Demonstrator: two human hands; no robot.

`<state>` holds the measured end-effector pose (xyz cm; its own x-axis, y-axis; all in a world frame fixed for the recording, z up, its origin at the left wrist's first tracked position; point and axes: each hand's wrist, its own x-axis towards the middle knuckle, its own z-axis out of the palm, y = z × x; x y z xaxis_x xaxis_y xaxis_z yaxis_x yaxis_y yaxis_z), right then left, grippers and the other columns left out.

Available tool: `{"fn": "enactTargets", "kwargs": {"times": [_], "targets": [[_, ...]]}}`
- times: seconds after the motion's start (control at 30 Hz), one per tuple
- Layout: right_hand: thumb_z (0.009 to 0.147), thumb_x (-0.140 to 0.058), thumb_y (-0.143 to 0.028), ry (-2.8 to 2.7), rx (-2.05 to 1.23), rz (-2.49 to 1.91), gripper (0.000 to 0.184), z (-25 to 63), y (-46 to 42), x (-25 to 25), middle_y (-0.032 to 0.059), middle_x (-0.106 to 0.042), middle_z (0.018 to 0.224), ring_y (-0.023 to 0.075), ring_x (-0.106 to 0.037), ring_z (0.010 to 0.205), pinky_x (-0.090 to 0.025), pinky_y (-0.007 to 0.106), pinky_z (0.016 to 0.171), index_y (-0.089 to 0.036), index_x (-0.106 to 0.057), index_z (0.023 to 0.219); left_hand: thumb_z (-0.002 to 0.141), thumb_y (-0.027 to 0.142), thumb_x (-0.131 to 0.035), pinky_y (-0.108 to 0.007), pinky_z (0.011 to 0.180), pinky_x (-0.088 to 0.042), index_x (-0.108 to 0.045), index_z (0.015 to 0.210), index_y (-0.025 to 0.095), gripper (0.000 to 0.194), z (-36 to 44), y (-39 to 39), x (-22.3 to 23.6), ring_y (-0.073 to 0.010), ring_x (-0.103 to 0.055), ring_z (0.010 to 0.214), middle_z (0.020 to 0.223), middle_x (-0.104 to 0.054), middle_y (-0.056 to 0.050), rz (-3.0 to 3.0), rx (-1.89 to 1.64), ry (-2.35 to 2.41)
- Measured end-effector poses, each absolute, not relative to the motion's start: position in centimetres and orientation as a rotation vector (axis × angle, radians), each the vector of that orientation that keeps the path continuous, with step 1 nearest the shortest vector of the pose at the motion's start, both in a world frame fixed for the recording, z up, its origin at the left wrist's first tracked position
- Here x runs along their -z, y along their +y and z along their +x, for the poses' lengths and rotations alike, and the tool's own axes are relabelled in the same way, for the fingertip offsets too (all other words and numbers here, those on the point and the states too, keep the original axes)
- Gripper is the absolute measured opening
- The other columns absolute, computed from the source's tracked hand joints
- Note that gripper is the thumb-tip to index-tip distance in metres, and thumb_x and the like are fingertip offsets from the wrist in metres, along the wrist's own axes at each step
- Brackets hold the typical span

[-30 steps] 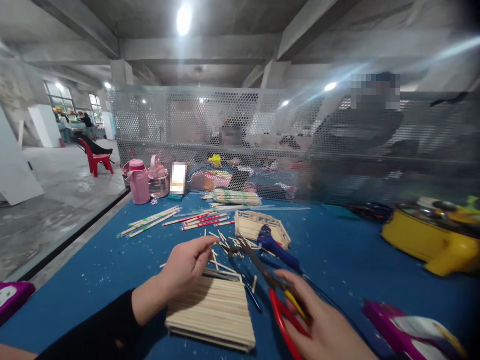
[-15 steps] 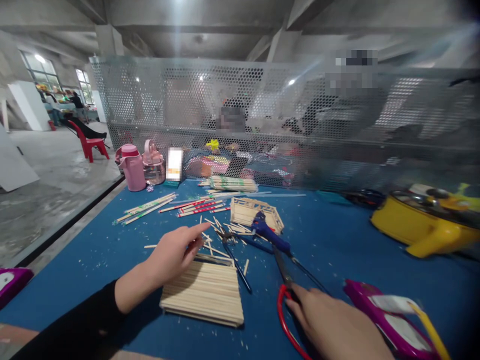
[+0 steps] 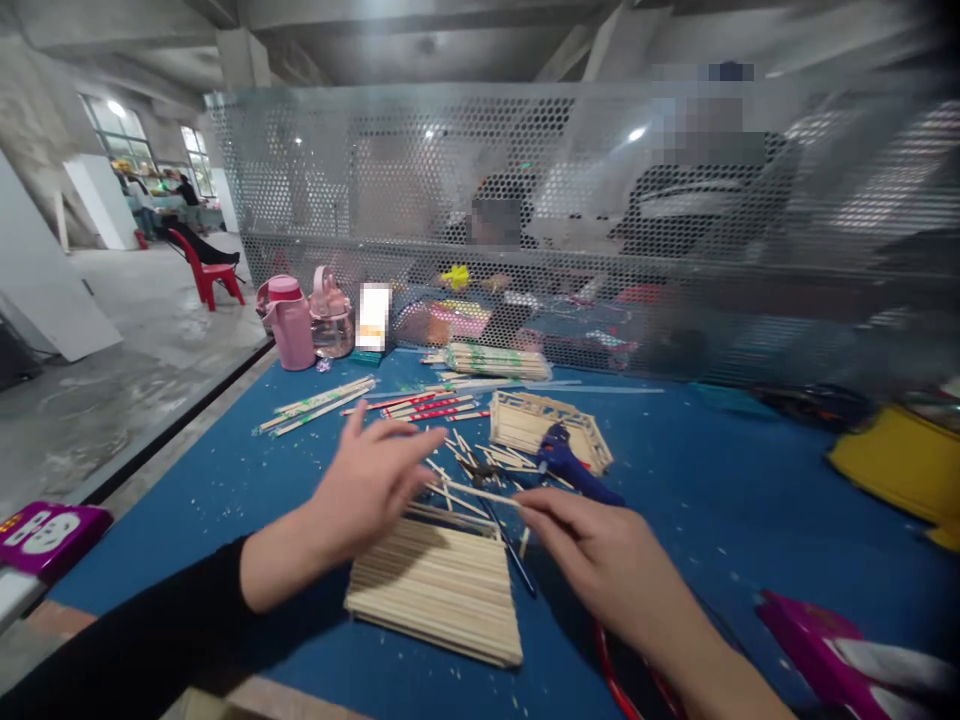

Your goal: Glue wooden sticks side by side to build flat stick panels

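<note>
My right hand [image 3: 607, 550] pinches a thin wooden stick [image 3: 484, 492] that points left across the pile of cut pieces. Fingers apart and holding nothing, my left hand [image 3: 375, 480] hovers over the back of a panel of stick rows [image 3: 435, 590]; whether it touches the stick's far end I cannot tell. Behind the stick lie dark-jawed pliers [image 3: 517, 560] among loose stick pieces [image 3: 461, 455]. A blue glue gun [image 3: 574, 465] rests against a small stick-built tray [image 3: 517, 425]. Red tool handles [image 3: 615, 675] lie partly hidden beneath my right forearm.
Bundled chopsticks [image 3: 495, 360] and wrapped ones [image 3: 427, 405] lie toward the back. A pink flask [image 3: 291, 325], a clear jug [image 3: 331, 320] and a lit phone [image 3: 373, 318] stand at back left. A perforated metal screen [image 3: 420, 190] closes the far side. Purple power strips [image 3: 56, 540] flank the table.
My right hand has let go of the red-handled tool and now holds a wooden stick. My left hand's fingers have spread from a pointing pose. The view has turned slightly left.
</note>
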<state>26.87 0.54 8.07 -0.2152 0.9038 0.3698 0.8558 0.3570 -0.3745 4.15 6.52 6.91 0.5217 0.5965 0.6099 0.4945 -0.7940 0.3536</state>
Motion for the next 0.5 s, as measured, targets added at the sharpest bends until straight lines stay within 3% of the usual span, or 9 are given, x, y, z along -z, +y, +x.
{"fn": "enactTargets", "kwargs": {"times": [0.07, 0.1, 0.2, 0.27, 0.3, 0.4, 0.5], "targets": [[0.084, -0.044, -0.029, -2.037, -0.192, -1.576, 0.024, 27.6, 0.8, -7.5, 0.001, -0.073, 0.078, 0.0157, -0.067, 0.068, -0.051, 0.022, 0.06, -0.022, -0.067, 0.081, 0.092, 0.027, -0.028, -0.046, 0.094, -0.035, -0.05, 0.118, 0.018, 0.036, 2.0, 7.5, -6.6, -0.0168, -0.063, 0.075, 0.066, -0.067, -0.001, 2.298, -1.235, 1.215], [0.083, -0.045, -0.031, -2.023, -0.236, -1.584, 0.024, 27.8, 0.9, -7.1, 0.0008, -0.073, 0.077, 0.0158, -0.067, 0.068, -0.051, 0.022, 0.06, -0.022, -0.068, 0.08, 0.092, 0.028, -0.026, -0.041, 0.087, -0.041, -0.045, 0.124, 0.016, 0.039, 1.1, 8.0, -6.2, -0.0157, -0.062, 0.066, 0.06, -0.065, 0.0, 2.149, -1.216, 1.301], [0.083, -0.045, -0.034, -2.009, -0.332, -1.588, 0.027, 27.9, 1.2, -5.6, 0.0023, -0.073, 0.08, 0.0167, -0.067, 0.071, -0.052, 0.023, 0.064, -0.022, -0.069, 0.081, 0.088, 0.025, -0.033, -0.031, 0.074, -0.046, -0.025, 0.136, 0.015, 0.05, -0.7, 8.9, -4.5, -0.0132, -0.062, 0.07, 0.099, -0.064, -0.009, 1.946, -1.171, 1.324], [0.083, -0.045, -0.035, -2.016, -0.353, -1.588, 0.029, 27.7, 1.3, -5.0, 0.0044, -0.073, 0.082, 0.0175, -0.067, 0.073, -0.052, 0.024, 0.064, -0.021, -0.07, 0.082, 0.086, 0.027, -0.037, -0.028, 0.072, -0.045, -0.03, 0.134, 0.015, 0.05, -1.1, 9.1, -3.7, -0.0144, -0.06, 0.078, 0.104, -0.061, -0.01, 1.96, -1.097, 1.327], [0.083, -0.044, -0.036, -2.023, -0.356, -1.588, 0.03, 27.6, 1.4, -4.8, 0.0052, -0.073, 0.083, 0.0178, -0.067, 0.073, -0.052, 0.024, 0.064, -0.02, -0.07, 0.082, 0.086, 0.029, -0.037, -0.027, 0.07, -0.045, -0.038, 0.129, 0.015, 0.046, -1.1, 9.1, -3.5, -0.015, -0.059, 0.078, 0.095, -0.063, -0.008, 1.966, -1.034, 1.338], [0.083, -0.043, -0.036, -2.042, -0.353, -1.579, 0.031, 27.5, 1.4, -4.6, 0.0058, -0.073, 0.082, 0.0183, -0.068, 0.072, -0.053, 0.025, 0.063, -0.021, -0.07, 0.082, 0.086, 0.035, -0.035, -0.025, 0.059, -0.042, -0.053, 0.113, 0.014, 0.039, -1.0, 8.8, -3.4, -0.0138, -0.055, 0.061, 0.066, -0.063, -0.002, 1.871, -0.801, 1.335], [0.083, -0.044, -0.034, -2.06, -0.361, -1.574, 0.03, 27.4, 1.3, -4.6, 0.0053, -0.073, 0.081, 0.0189, -0.068, 0.072, -0.054, 0.026, 0.063, -0.022, -0.071, 0.082, 0.085, 0.038, -0.036, -0.021, 0.046, -0.036, -0.053, 0.11, 0.012, 0.04, -0.7, 8.3, -3.4, -0.0096, -0.048, 0.046, 0.06, -0.06, 0.0, 1.67, -0.657, 1.265]]}}
